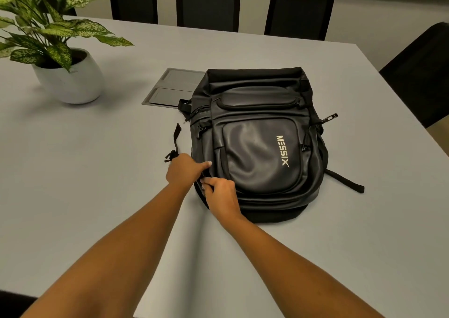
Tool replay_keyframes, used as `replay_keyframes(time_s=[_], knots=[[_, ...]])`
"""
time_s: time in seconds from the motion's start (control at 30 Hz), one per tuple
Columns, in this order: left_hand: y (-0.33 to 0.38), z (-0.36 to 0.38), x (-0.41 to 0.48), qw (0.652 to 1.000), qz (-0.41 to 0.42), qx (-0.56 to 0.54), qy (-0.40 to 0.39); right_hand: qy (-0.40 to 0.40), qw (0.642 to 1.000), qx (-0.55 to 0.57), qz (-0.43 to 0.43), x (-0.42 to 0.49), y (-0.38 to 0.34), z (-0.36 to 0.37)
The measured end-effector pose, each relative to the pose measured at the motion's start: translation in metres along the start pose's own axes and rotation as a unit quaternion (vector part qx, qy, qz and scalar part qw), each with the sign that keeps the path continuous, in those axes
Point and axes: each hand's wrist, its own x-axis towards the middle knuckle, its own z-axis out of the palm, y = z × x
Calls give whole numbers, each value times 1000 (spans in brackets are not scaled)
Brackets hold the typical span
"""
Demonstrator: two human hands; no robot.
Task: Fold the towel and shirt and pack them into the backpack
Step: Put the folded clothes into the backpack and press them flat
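A black backpack (257,142) with white lettering on its front pocket lies flat on the grey table (97,171), its front facing up. My left hand (185,169) grips the backpack's near left edge, thumb laid on top. My right hand (222,197) is right beside it, fingers pinched on the same corner, where a zipper seam runs; what it pinches is hidden by the fingers. No towel or shirt shows anywhere in view.
A potted plant in a white pot (70,79) stands at the left. A grey cable hatch (175,89) is set into the table behind the backpack. Black chairs (300,9) line the far edge, another at the right (422,74). Loose straps (345,180) trail from the backpack.
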Motion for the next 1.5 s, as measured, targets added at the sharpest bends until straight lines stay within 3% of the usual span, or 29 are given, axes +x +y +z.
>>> replay_keyframes(time_s=[0.2, 0.4, 0.53, 0.67, 0.93, 1.1, 1.2, 1.3, 1.4, 1.43, 1.5], knots=[[4, 6, 21, 994, -88, -59, -34, -12, 999, 44, 13, -2, 3, -19], [4, 10, 26, 978, -137, -157, -15, -14, 999, 46, 10, -8, 7, -23], [3, 7, 30, 969, -147, -197, -11, -11, 999, 42, 9, -14, 9, -29], [4, -4, 38, 953, -151, -259, 43, -16, 999, 35, -22, -16, 5, -47], [12, -31, 55, 945, -148, -280, 79, -22, 995, -35, -88, -30, 14, -79], [7, -18, 47, 947, -136, -276, 96, -19, 996, -52, -75, -34, 43, -95], [6, -5, 24, 970, -48, -187, 148, -24, 998, -24, -44, -38, 50, -90], [-4, 5, -3, 972, 121, -101, 176, -31, 1000, -7, -1, -41, 52, -82], [-17, 10, -13, 910, 398, 74, 86, 20, 999, -7, 37, -38, 50, -70], [-20, 12, -16, 882, 451, 132, 36, 34, 998, -2, 54, -38, 48, -67], [-19, 16, -21, 861, 464, 206, -32, 46, 995, 21, 85, -38, 45, -60]])
